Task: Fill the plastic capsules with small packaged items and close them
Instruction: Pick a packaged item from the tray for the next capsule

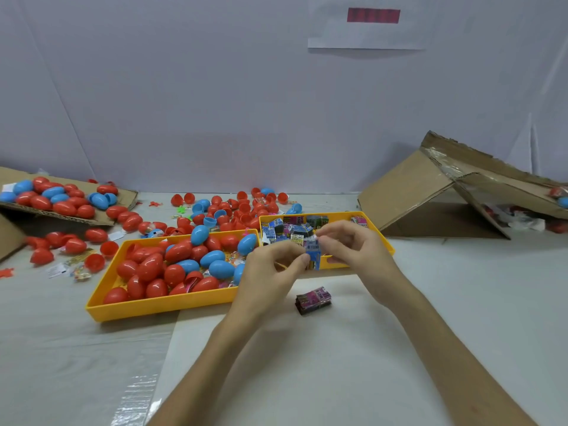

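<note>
- Cardboard box (pixel 430 192) lay tipped on its side, well right of the fingers. Not in play.
- Capsule tray (pixel 159 309) sat just left of the left fingers, heaped with red and blue capsules (pixel 172 272), most looking closed.
- Risk: neither hand held an open capsule half. The packet had nowhere to go until one hand let go to fetch and split a capsule, and a one-handed hold could drop it.
- Packet tray (pixel 381 232) sat directly behind the fingers, beside the capsule tray's far corner.
- Left hand (pixel 270 272) and right hand (pixel 353 247) met over the packet tray's near rim.
- Pink packet (pixel 313 299) lay loose on the table, just below the fingers.
- Blue packet (pixel 313 256) stood upright between both sets of fingers.
- Risk: opposing pulls could tear it or flick it back into the tray.
- Left fingers (pixel 302 260) were curled nearly closed, pinching its left edge.
- Right fingers (pixel 325 235) pinched its top with thumb and forefinger, the rest loosely curled. That may have been a clear wrapper; too blurred to say.
</note>
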Motion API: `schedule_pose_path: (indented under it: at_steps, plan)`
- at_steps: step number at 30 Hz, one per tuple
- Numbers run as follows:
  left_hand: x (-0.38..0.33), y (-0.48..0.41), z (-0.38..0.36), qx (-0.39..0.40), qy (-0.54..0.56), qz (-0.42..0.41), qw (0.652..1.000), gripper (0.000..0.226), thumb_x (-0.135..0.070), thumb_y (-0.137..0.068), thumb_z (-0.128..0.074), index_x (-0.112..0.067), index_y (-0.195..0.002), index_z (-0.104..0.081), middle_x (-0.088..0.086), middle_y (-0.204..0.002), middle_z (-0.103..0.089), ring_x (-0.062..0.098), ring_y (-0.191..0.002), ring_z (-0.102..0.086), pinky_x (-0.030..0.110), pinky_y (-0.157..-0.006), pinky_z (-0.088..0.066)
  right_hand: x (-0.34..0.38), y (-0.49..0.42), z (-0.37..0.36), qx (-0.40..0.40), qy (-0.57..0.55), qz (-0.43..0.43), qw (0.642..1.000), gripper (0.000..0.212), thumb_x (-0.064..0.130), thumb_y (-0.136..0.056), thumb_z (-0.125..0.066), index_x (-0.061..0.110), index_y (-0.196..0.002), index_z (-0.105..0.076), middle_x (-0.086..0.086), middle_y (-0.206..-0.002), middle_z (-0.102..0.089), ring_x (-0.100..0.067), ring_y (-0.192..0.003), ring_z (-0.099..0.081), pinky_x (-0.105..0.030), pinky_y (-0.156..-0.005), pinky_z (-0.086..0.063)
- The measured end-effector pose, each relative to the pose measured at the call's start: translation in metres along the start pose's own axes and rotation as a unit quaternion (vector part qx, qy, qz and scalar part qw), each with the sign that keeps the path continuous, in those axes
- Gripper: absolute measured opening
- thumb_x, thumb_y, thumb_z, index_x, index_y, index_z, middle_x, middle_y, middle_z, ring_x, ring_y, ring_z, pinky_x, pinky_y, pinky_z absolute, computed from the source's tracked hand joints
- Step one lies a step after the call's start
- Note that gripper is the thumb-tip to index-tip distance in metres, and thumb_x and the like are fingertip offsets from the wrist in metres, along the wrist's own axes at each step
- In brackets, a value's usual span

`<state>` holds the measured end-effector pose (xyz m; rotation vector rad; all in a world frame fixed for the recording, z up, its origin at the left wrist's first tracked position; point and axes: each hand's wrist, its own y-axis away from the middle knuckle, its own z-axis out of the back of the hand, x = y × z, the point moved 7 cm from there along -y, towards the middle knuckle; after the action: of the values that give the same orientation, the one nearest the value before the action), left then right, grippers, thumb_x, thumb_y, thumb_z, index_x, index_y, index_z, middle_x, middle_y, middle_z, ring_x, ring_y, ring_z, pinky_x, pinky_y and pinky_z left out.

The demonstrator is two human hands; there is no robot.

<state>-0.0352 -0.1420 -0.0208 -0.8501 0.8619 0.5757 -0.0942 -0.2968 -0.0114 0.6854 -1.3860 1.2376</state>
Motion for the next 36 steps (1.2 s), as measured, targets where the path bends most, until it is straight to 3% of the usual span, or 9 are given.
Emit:
schedule_pose_path:
  at_steps: [3,6,10,13,18,23,28,32,36]
  plan:
    - [-0.002,0.001,0.009,-0.065,-0.018,-0.015,0.998,0.015,-0.013,-0.092,-0.072,-0.025,-0.084,-0.071,-0.014,-0.076,-0.068,0.004,-0.075,-0.062,0.015,-0.065,-0.049,-0.006,-0.002,0.001,-0.022,-0.053,-0.062,0.996,0.032,0.05,-0.091,-0.065,0.018,-0.087,-0.072,-0.002,-0.081,-0.072,-0.014,-0.072,-0.068,-0.024,-0.065,-0.053]
    - [-0.013,0.007,0.013,-0.108,-0.094,-0.071,0.987,0.013,-0.008,-0.088,-0.075,-0.02,-0.09,-0.072,-0.016,-0.08,-0.066,0.007,-0.076,-0.061,0.013,-0.065,-0.047,-0.013,0.0,-0.005,0.023,-0.091,-0.141,0.986,0.05,0.061,-0.084,-0.057,0.015,-0.071,-0.07,-0.01,-0.074,-0.068,-0.018,-0.063,-0.064,-0.028,-0.066,-0.053]
    - [-0.026,0.011,0.009,-0.113,-0.198,-0.154,0.962,0.01,-0.007,-0.087,-0.076,-0.013,-0.094,-0.073,-0.005,-0.089,-0.065,0.013,-0.073,-0.058,0.031,-0.062,-0.054,-0.015,0.004,-0.016,0.069,-0.105,-0.151,0.981,0.037,0.058,-0.076,-0.073,0.021,-0.073,-0.072,-0.002,-0.078,-0.067,-0.021,-0.068,-0.069,-0.027,-0.066,-0.055]
    - [-0.029,0.013,0.006,-0.104,-0.216,-0.168,0.956,0.011,-0.006,-0.086,-0.076,-0.011,-0.095,-0.073,-0.002,-0.09,-0.065,0.014,-0.072,-0.058,0.032,-0.061,-0.055,-0.012,0.005,-0.018,0.074,-0.075,-0.11,0.988,0.025,0.046,-0.071,-0.08,0.023,-0.077,-0.073,0.003,-0.077,-0.066,-0.017,-0.074,-0.069,-0.025,-0.07,-0.055]
    - [-0.028,0.013,0.008,-0.113,-0.192,-0.16,0.962,0.015,0.0,-0.085,-0.077,-0.011,-0.093,-0.073,-0.003,-0.088,-0.064,0.011,-0.069,-0.057,0.021,-0.061,-0.05,-0.014,0.004,-0.017,0.067,-0.087,-0.106,0.988,0.029,0.035,-0.07,-0.081,0.012,-0.086,-0.072,-0.004,-0.08,-0.063,-0.018,-0.075,-0.062,-0.028,-0.073,-0.052]
    - [-0.027,0.012,0.011,-0.132,-0.19,-0.165,0.959,0.018,0.006,-0.081,-0.077,-0.009,-0.09,-0.073,-0.004,-0.086,-0.063,0.008,-0.064,-0.054,0.015,-0.06,-0.046,-0.018,0.005,-0.022,0.087,-0.056,-0.129,0.986,0.027,0.041,-0.075,-0.076,0.016,-0.087,-0.075,0.003,-0.074,-0.064,-0.013,-0.073,-0.062,-0.025,-0.069,-0.052]
    - [-0.024,0.01,0.01,-0.112,-0.158,-0.156,0.969,0.016,0.003,-0.083,-0.077,-0.011,-0.087,-0.072,-0.006,-0.081,-0.064,0.011,-0.066,-0.056,0.017,-0.061,-0.046,-0.015,0.001,-0.014,0.015,-0.059,-0.07,0.996,0.007,0.022,-0.087,-0.074,0.017,-0.084,-0.077,0.003,-0.079,-0.07,-0.008,-0.078,-0.063,-0.021,-0.068,-0.051]
    - [-0.013,0.005,0.012,-0.099,-0.069,-0.086,0.989,0.014,-0.003,-0.087,-0.076,-0.016,-0.088,-0.071,-0.013,-0.079,-0.067,0.01,-0.072,-0.06,0.011,-0.062,-0.044,-0.015,-0.003,-0.001,-0.023,-0.078,-0.058,0.995,0.017,0.016,-0.09,-0.071,0.022,-0.076,-0.079,0.005,-0.081,-0.072,-0.007,-0.08,-0.066,-0.02,-0.068,-0.053]
    - [-0.002,0.002,0.003,-0.036,0.047,0.007,0.998,0.018,-0.027,-0.094,-0.07,-0.031,-0.111,-0.065,-0.011,-0.089,-0.069,0.008,-0.08,-0.067,0.02,-0.067,-0.054,-0.013,0.0,-0.009,0.023,-0.089,-0.062,0.994,0.015,0.031,-0.08,-0.073,0.018,-0.083,-0.08,-0.004,-0.086,-0.071,-0.014,-0.081,-0.063,-0.026,-0.072,-0.054]
